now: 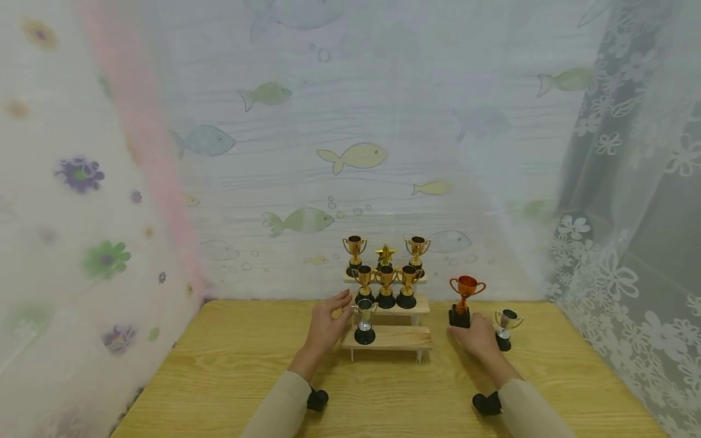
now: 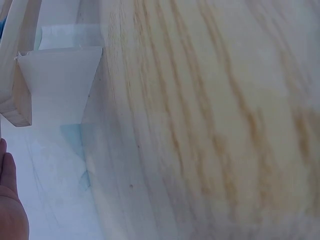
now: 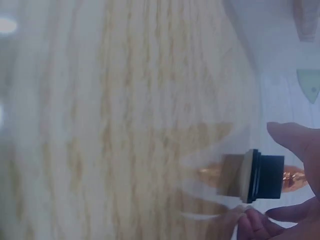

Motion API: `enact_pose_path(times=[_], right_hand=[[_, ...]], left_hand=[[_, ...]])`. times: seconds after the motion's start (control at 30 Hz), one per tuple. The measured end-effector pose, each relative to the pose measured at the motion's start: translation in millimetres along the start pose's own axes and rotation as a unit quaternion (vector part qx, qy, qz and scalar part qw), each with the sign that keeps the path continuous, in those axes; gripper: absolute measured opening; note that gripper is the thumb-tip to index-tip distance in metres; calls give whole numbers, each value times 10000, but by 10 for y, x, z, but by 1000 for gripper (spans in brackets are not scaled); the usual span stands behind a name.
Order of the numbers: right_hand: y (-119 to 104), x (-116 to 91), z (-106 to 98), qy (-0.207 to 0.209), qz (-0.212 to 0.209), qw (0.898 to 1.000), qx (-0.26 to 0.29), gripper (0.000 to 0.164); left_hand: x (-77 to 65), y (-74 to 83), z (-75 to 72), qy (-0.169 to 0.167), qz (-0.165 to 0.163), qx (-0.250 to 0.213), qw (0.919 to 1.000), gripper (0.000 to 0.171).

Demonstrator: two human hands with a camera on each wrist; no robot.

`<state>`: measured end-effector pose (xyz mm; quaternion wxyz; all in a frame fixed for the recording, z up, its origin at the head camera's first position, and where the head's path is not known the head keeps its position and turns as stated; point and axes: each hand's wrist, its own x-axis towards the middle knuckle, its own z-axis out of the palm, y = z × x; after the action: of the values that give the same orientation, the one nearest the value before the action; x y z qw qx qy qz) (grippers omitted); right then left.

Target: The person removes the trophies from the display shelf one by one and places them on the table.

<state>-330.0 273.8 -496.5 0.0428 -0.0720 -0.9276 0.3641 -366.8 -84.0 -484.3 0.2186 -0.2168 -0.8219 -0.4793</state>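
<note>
From above and behind the fingers [image 1: 338, 301], the head view faces forward and down, far enough back to include the left hand [image 1: 324, 322] and right hand [image 1: 478, 336]. The left wrist view, sideways and close over the tabletop [image 2: 210, 125], shares the wooden stand [image 2: 17, 97] just past the fingertips; the right's, equally close, shares the copper trophy [image 3: 270, 177] between the fingers.

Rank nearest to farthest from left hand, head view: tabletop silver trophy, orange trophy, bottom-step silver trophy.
From the left hand:
1. Bottom-step silver trophy: just to its right.
2. Orange trophy: right of the stepped stand.
3. Tabletop silver trophy: farthest right.
</note>
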Motion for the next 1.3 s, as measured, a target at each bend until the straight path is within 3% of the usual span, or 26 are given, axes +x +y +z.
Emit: enact_pose_path(times=[0.13,0.53,1.0,1.3], right_hand=[[0,-43,-10,-232,-9,9997,-51,89],[-13,-197,-106,-408,-487,9970,-445,91],[-198,-482,-308,-391,-870,9953,-179,72],[-419,-654,-317,-299,-1081,9937,21,68]], left_hand=[[-7,-21,2,2,-1,17,10000,29],[5,-19,-4,-34,-58,-15,10000,29],[11,1,-8,9,-41,36,10000,29],[9,0,-6,25,45,77,10000,29]])
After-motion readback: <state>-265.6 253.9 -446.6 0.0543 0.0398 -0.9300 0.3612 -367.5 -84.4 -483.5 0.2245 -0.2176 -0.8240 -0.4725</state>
